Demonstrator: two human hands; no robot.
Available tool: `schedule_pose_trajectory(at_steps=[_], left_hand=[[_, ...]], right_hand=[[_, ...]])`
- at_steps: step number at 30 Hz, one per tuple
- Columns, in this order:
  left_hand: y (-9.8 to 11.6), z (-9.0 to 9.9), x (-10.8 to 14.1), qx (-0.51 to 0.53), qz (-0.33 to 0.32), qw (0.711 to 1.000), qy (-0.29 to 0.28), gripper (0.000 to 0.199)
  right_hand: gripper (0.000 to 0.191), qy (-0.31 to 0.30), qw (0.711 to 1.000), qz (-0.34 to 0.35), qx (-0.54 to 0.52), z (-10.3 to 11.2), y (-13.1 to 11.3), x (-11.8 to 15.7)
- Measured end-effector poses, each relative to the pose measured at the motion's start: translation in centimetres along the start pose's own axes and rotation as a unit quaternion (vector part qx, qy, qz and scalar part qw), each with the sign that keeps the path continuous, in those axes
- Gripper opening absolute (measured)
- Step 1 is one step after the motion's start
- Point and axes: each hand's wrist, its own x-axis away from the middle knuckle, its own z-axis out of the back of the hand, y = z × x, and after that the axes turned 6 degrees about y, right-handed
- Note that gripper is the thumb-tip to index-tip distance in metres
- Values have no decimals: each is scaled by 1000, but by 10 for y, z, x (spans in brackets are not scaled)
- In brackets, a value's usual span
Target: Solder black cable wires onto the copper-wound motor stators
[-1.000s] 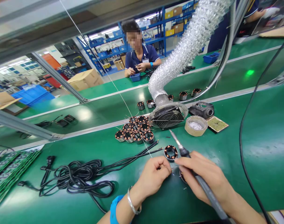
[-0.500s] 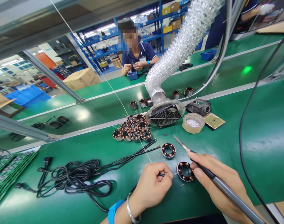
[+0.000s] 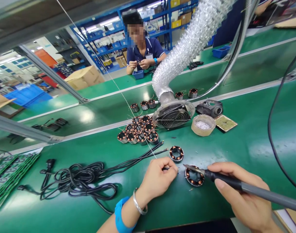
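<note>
1. The near ring-shaped stator (image 3: 196,183), wound with copper coils, lay flat on the green table (image 3: 235,149), between the two hands.
2. The right hand (image 3: 250,200), just right of that stator, had its fingers closed around the handle of a soldering iron (image 3: 251,189). The iron's metal bit crossed over the stator's far rim, its tip just beyond the left edge; whether it touched could not be told.
3. The left hand (image 3: 160,178), just left of the stator, had thumb and fingers pinching a short black lead (image 3: 165,168). A thin pale wire (image 3: 114,82) ran down to this hand from above; its hold there was hidden.
4. The step in hand appeared to be soldering work at the stator's left edge. The next move seemed to call for a motionless left pinch and a light, exact placing of the tip, clear of the coils.
5. A second stator (image 3: 176,160) lay just behind the near stator, to its left; a cluster of stators (image 3: 141,137) stood farther back on that side.
6. Left of the near stator, well apart, sprawled black power cords (image 3: 86,181).
7. Behind the near stator stood a fume extractor (image 3: 173,118), with a round tub (image 3: 203,131) of silvery bits to its right.
8. Farthest behind it, a co-worker (image 3: 146,53) sat handling small parts.
</note>
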Motion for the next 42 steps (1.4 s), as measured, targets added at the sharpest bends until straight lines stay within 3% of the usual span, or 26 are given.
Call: schedule_pose_trajectory(at_steps=[5,30,38,42], left_hand=[[0,1,0,-33,-15,999,5,12],[0,1,5,-104,-101,989,26,16],[2,0,5,-133,-110,985,30,18],[2,0,5,-138,-112,984,30,17]], right_hand=[[9,22,998,-55,-30,-5,-8,1],[10,5,998,-65,-18,-5,-8,-5],[10,-4,998,-44,-37,-7,-9,-4],[10,-10,1000,17,-22,-6,-11,-4]])
